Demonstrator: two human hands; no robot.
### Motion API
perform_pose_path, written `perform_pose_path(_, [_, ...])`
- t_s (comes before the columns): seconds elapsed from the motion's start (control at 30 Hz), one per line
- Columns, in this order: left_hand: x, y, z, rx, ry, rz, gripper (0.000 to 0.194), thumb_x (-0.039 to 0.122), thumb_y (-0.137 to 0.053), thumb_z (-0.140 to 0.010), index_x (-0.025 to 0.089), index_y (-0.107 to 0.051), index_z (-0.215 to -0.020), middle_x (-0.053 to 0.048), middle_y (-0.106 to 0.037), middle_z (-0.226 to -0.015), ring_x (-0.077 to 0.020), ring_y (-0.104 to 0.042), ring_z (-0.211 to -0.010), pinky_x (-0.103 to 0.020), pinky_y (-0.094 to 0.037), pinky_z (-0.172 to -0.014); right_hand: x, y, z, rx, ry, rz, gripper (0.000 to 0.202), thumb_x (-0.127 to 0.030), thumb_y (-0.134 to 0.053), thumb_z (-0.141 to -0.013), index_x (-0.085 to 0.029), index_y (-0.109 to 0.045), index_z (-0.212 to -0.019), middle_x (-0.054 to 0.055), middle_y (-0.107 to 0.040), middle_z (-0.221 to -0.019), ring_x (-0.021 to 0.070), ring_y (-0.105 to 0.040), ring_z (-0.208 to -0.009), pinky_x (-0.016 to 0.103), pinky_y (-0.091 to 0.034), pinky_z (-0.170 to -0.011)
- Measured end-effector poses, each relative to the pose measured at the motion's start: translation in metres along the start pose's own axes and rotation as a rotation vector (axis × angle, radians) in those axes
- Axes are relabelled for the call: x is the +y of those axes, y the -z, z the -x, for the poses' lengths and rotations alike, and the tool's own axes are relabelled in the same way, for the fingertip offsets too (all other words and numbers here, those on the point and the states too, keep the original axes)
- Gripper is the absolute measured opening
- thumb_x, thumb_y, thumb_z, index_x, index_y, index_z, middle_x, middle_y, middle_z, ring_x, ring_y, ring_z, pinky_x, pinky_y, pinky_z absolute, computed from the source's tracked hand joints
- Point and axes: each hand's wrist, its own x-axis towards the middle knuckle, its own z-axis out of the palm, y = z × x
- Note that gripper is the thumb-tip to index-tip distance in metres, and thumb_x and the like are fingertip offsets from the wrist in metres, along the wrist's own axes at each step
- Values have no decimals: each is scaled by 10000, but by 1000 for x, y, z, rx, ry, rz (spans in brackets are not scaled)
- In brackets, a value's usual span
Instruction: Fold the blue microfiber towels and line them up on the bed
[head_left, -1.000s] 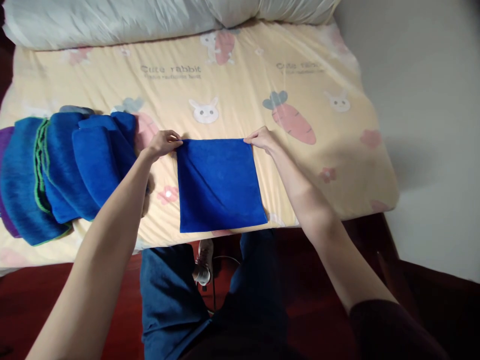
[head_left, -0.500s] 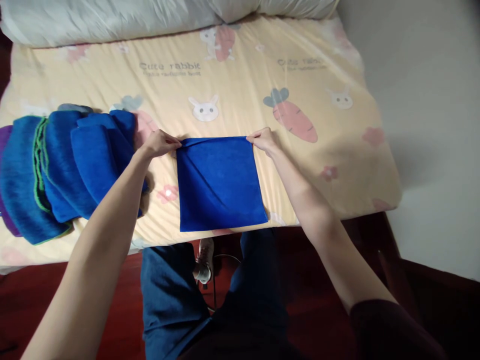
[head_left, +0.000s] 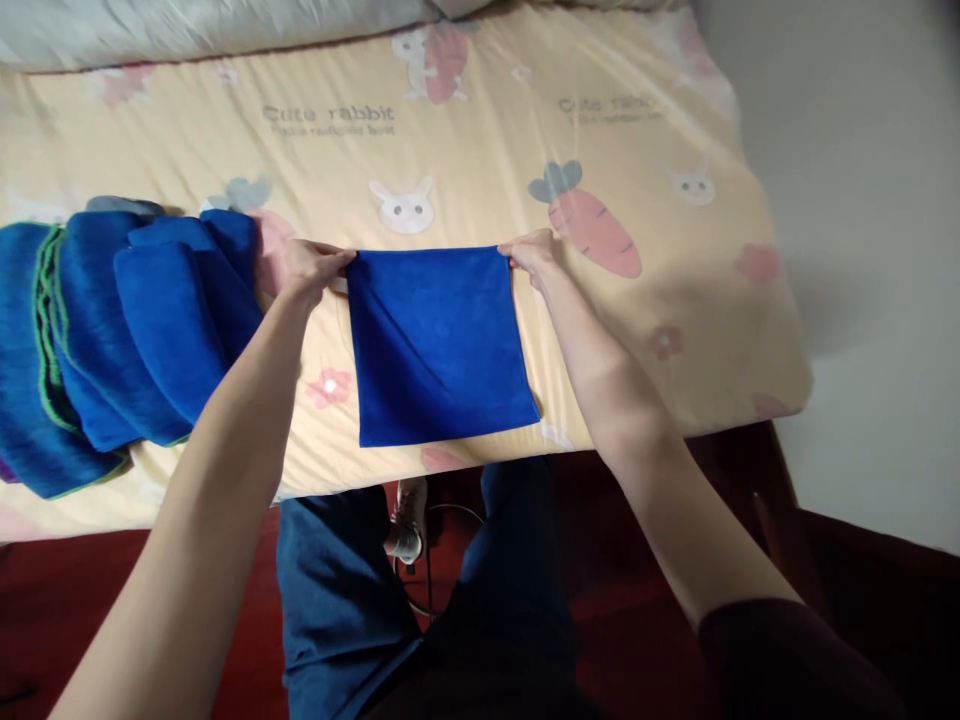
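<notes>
A square blue cloth is spread at the near side of the bed, its far edge drawn straight between my two hands. My left hand pinches the far left corner, thumb and fingers closed on it. At the far right corner, my right hand grips the cloth the same way. A soft diagonal crease runs across the left half of the cloth. To the left, partly behind my left forearm, several blue cloths lie folded and overlapping, one pair edged in green.
The bed has a cream sheet printed with rabbits and carrots. A pale rolled quilt lies along its far side. A grey-white wall stands at the right. Below the bed's near edge are my legs and a shoe on the dark red floor.
Both hands have pulled the cloth's far edge slightly away from me, and it is tauter and flatter along the top. The view has shifted a little.
</notes>
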Motion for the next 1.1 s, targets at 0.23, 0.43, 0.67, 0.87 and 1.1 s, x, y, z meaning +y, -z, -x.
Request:
perform_pose_path(0.23, [23, -13, 2, 52, -126, -275, 489, 528, -749, -906, 97, -700, -1131, -129, -769, -1032, -322, -680, -1172, -466, -556, -1072, -3, -13, -10, 107, 240, 358, 345, -481, -737, -963, -153, -789, -1060, 138, -800, -1024, 352, -780, -1107, 496, -645, -1011])
perform_pose_path(0.43, [27, -32, 36, -26, -502, -437, 595, 637, -464, -1057, 157, -621, -1371, -170, -576, -1581, -329, -373, -1599, -580, -320, -1288, -14, -31, 65, -23, 667, 630, 589, -437, -434, -1117, -150, -495, -1627, 184, -505, -1671, 359, -425, -1595, 649, -309, -1328])
perform_pose_path(0.67, [12, -57, 54, -216, -583, -557, 761, 676, -356, -1056, 174, -511, -1606, -153, -375, -1756, -367, -213, -1680, -594, -140, -1366, 8, -36, 83, -266, 672, 776, 700, -524, -336, -1124, -193, -303, -1740, 81, -236, -1821, 320, -159, -1708, 650, -84, -1388])
perform_pose_path(0.87, [19, -20, 135, -18, -501, -435, 569, 487, -464, -1075, 175, -563, -1541, -199, -505, -1626, -357, -378, -1599, -573, -296, -1335, 11, -34, 67, -207, 645, 812, 730, -510, -268, -1125, -160, -199, -1762, 84, -153, -1837, 332, -103, -1716, 663, -39, -1387])
perform_pose_path(1.1, [-33, 20, 317, -102, -156, -304, 268, 355, -626, -991, 210, -744, -1183, -105, -708, -1109, -236, -733, -897, -398, -643, -898, 13, -35, 72, -196, 669, 856, 745, -505, -221, -1122, -122, -177, -1760, 110, -140, -1838, 350, -113, -1712, 685, -36, -1375])
